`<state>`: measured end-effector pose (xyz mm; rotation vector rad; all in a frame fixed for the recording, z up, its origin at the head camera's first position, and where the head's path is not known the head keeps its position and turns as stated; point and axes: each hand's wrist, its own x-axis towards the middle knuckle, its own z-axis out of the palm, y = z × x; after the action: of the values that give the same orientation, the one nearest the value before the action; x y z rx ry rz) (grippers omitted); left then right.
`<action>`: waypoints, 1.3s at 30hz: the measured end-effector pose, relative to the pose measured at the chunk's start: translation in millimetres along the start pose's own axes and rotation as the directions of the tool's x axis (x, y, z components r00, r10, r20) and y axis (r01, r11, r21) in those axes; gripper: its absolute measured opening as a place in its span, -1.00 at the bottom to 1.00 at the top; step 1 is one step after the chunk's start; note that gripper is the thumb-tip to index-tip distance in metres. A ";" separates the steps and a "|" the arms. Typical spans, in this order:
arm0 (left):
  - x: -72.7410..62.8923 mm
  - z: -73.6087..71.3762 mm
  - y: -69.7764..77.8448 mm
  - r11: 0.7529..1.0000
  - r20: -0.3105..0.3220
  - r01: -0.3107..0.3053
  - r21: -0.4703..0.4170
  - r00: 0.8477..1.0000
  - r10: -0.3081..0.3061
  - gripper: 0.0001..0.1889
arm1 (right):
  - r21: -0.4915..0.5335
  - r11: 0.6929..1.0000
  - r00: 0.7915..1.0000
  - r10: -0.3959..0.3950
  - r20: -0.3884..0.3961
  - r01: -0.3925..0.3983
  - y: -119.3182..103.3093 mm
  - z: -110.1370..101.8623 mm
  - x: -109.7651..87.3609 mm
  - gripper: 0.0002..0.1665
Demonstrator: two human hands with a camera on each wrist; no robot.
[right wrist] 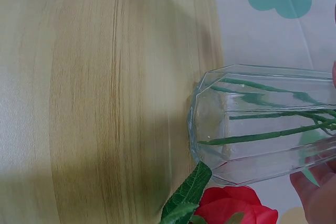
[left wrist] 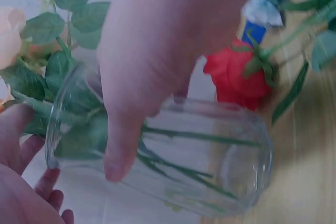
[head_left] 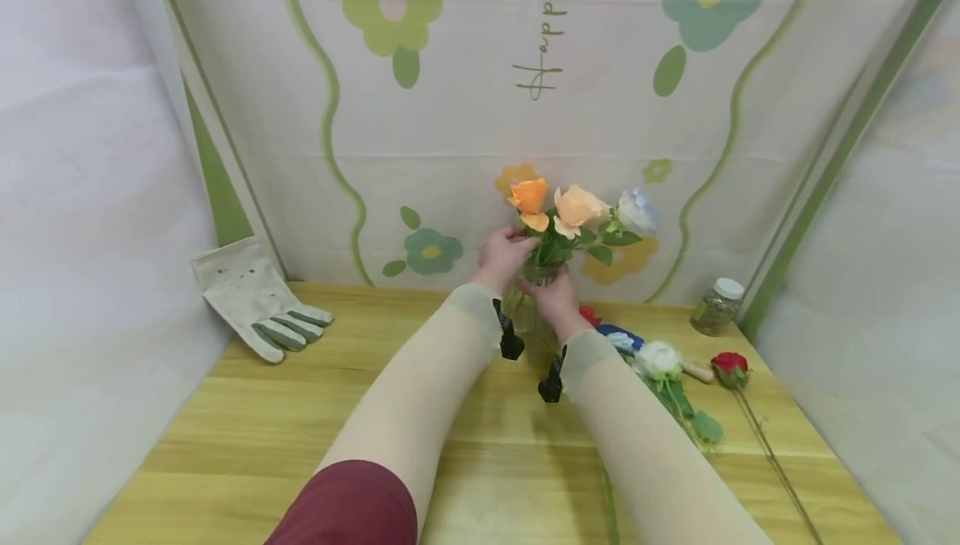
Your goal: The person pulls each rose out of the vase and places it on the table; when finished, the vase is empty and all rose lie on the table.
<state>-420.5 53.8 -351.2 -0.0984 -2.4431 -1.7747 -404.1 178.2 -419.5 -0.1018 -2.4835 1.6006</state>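
Table [head_left: 495, 478]: wood grain, closest to me.
Right side of it: a white rose [head_left: 658, 358] and a long-stemmed red rose [head_left: 730, 367], just lying there.
Glove [head_left: 251, 299]: off to my left, white with green fingers.
Jar [head_left: 717, 309]: white lid, back right.
Vase [right wrist: 257, 159]: clear glass, far end of the table, green stems [right wrist: 257, 137] inside.
Right hand [head_left: 551, 297]: fingers clamped round the vase.
Left hand [head_left: 506, 258]: up at its rim (honestly can't tell if I'm pinching a stem).
Poking out the top: orange rose [head_left: 528, 193], peach rose [head_left: 579, 207], pale blue flower [head_left: 637, 210].
Backdrop [head_left: 465, 120]: floral cloth, "Happy" printed sideways.
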 end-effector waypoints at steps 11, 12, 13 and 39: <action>3.7 11.7 3.1 0.932 -0.032 -0.019 0.361 0.999 0.033 -0.70 | -0.011 1.000 1.000 0.006 -0.006 -0.006 -1.5 0.6 -0.4 0.09; 3.7 12.2 2.9 0.928 -0.041 -0.020 0.371 0.998 0.038 -0.72 | -0.013 1.000 1.000 0.003 -0.006 -0.004 -1.3 1.0 -0.3 0.07; 3.8 12.7 2.7 0.929 -0.055 -0.017 0.369 0.998 0.041 -0.76 | -0.010 1.000 1.000 0.001 -0.004 -0.001 -1.1 1.4 -0.2 0.05; 12.4 -71.2 88.4 0.924 -0.352 -0.382 -0.004 0.865 0.356 -0.89 | -0.028 0.999 1.000 -0.016 0.016 0.017 -2.0 -0.2 2.5 0.09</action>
<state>-417.6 13.4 -244.4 -0.2252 -1.9557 -1.5578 -406.4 177.9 -417.3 -0.0729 -2.5123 1.5668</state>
